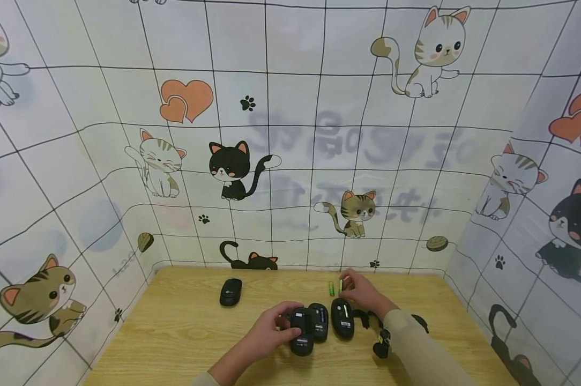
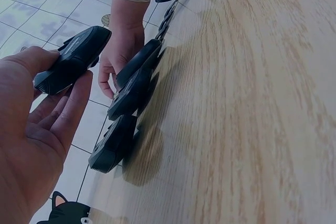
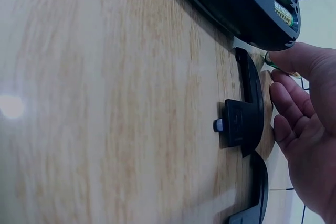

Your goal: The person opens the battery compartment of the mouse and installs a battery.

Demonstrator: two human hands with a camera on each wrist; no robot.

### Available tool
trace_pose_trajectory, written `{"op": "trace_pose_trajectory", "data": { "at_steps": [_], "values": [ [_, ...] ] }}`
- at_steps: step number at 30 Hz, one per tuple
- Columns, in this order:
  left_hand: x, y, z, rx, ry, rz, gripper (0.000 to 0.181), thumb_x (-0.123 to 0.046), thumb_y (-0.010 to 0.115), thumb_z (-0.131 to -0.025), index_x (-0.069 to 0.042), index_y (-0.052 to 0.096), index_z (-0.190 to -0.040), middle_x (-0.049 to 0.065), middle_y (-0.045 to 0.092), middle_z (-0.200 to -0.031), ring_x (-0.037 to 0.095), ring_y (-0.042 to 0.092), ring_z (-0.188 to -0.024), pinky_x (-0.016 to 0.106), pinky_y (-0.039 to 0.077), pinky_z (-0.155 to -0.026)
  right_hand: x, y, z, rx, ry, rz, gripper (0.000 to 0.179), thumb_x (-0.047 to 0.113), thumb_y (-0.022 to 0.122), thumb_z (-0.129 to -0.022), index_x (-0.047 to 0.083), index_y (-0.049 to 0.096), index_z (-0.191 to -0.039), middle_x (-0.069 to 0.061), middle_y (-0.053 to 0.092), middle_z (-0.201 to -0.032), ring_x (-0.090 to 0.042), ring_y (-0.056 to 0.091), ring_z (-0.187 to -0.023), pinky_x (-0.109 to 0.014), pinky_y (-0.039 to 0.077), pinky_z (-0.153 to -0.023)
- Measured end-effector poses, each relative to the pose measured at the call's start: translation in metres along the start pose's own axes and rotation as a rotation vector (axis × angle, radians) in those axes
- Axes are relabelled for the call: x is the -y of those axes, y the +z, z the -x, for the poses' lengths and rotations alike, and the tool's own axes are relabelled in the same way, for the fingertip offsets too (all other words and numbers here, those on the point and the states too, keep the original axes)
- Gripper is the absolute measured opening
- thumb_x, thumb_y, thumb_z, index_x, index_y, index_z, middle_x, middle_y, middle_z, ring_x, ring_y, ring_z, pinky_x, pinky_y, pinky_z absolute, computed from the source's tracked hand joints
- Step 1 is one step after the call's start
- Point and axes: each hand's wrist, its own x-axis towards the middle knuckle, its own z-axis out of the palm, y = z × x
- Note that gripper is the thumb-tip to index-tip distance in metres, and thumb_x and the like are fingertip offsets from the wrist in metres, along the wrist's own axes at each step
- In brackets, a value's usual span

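My left hand (image 1: 270, 328) grips a black computer mouse (image 1: 301, 336), underside up, raised off the table in the left wrist view. Two more mice lie belly-up beside it, one (image 1: 321, 323) partly behind the held mouse. The other mouse (image 1: 342, 324) has a green-and-white battery (image 3: 283, 14) inside its uncovered compartment. Just beyond that mouse, my right hand (image 1: 360, 291) pinches a small green battery (image 1: 341, 286) between thumb and index finger. Another green battery (image 1: 331, 289) lies on the table to the left of those fingers.
A black mouse (image 1: 230, 292) sits alone at the back left of the wooden table (image 1: 184, 321). Black battery covers (image 3: 252, 103) lie near the right hand, with more black pieces (image 1: 381, 346) by the right forearm. A cat-printed sheet (image 1: 290, 161) rises behind the table.
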Motion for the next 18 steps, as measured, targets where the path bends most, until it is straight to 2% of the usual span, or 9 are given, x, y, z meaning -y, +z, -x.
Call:
{"op": "trace_pose_trajectory", "data": {
  "at_steps": [5, 9, 15, 18],
  "values": [
    [0.0010, 0.0005, -0.0001, 0.003, 0.004, 0.006, 0.050, -0.012, 0.080, -0.103, -0.010, 0.064, -0.151, 0.005, 0.068, -0.137, 0.024, 0.072, -0.099, 0.029, 0.057, -0.081, 0.0004, 0.0002, 0.0020, 0.016, -0.025, -0.039, 0.047, -0.001, 0.082, -0.093, -0.001, 0.053, -0.130, -0.009, 0.066, -0.095, -0.021, 0.060, -0.082, -0.035, 0.049, -0.071],
    [0.0016, 0.0008, -0.0002, -0.002, 0.004, 0.004, 0.051, -0.011, 0.081, -0.103, -0.010, 0.064, -0.151, 0.005, 0.068, -0.136, 0.024, 0.072, -0.098, 0.029, 0.057, -0.080, -0.0001, 0.0001, 0.0029, 0.015, -0.033, -0.051, 0.044, -0.001, 0.078, -0.095, 0.000, 0.050, -0.129, -0.007, 0.063, -0.091, -0.019, 0.056, -0.076, -0.034, 0.047, -0.067],
    [0.0012, 0.0004, 0.0000, -0.002, 0.000, 0.004, 0.051, -0.011, 0.081, -0.103, -0.010, 0.065, -0.151, 0.007, 0.068, -0.137, 0.023, 0.071, -0.098, 0.029, 0.056, -0.079, 0.0012, 0.0023, 0.0041, -0.032, -0.044, -0.038, 0.037, -0.003, 0.072, -0.094, 0.002, 0.051, -0.125, -0.006, 0.059, -0.089, -0.017, 0.051, -0.071, -0.034, 0.045, -0.065],
    [0.0005, 0.0003, 0.0001, -0.001, -0.002, 0.005, 0.049, -0.012, 0.081, -0.103, -0.015, 0.066, -0.149, 0.006, 0.067, -0.136, 0.023, 0.070, -0.097, 0.029, 0.056, -0.079, 0.0013, 0.0035, 0.0044, -0.063, -0.036, -0.029, 0.034, -0.004, 0.071, -0.096, 0.004, 0.053, -0.124, -0.005, 0.060, -0.090, -0.017, 0.052, -0.073, -0.034, 0.045, -0.066]
  ]
}}
